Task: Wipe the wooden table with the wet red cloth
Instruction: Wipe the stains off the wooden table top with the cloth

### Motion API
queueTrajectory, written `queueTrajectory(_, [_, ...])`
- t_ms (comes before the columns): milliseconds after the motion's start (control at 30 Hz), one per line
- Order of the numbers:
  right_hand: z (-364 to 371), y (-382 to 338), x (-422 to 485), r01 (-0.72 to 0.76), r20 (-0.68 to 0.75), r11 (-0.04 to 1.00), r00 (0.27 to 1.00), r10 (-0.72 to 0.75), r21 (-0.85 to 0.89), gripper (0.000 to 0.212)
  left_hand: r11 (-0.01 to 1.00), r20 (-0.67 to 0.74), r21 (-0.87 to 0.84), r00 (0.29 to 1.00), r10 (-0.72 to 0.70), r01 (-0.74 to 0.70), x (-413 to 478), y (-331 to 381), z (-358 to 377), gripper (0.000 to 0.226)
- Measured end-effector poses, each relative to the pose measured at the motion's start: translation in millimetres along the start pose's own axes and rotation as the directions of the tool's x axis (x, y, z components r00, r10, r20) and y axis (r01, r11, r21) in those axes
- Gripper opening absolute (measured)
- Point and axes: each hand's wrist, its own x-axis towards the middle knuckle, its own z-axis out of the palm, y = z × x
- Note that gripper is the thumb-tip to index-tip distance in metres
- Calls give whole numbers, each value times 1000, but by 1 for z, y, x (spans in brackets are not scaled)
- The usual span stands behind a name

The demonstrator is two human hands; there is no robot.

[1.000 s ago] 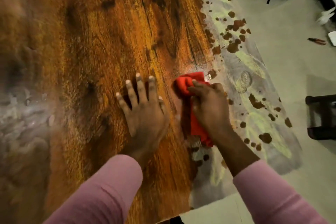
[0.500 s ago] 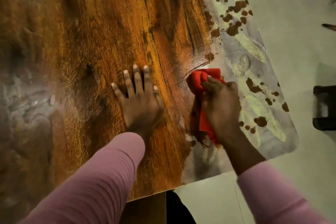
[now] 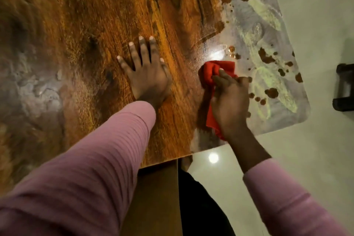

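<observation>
Left hand [image 3: 147,76] lies flat with fingers spread, centre frame on the wooden table [image 3: 92,25], probably as a brace. Right hand [image 3: 230,101] has fingers curled round the bunched red cloth [image 3: 210,74], right of centre, working the edge of the grey residue [image 3: 247,13].

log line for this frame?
step: wiping | right hand: grips red cloth on wooden table | left hand: flat on table | grey film at right edge
</observation>
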Motion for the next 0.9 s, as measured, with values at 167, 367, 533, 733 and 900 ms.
queueTrajectory(167, [4,-27,-91,337,201,933,912,-357,127,57,1000,10,7,1000,-22,22,1,1,-2,61])
queueTrajectory(367, [-16,31,-73,106,69,994,992,-104,-23,46,1000,-25,6,1000,-3,4,1,-1,2,62])
queueTrajectory(533, [4,-24,-133,167,155,979,971,-184,114,58,1000,-40,25,999,-5,6,1,1,3,64])
queueTrajectory(733, [-14,20,-136,251,149,968,956,-252,25,52,1000,-36,3,999,0,0,1,-2,4,63])
queueTrajectory(900, [-13,24,-125,-92,-17,992,995,93,90,43,1000,-37,-17,999,6,-6,-2,2,3,63])
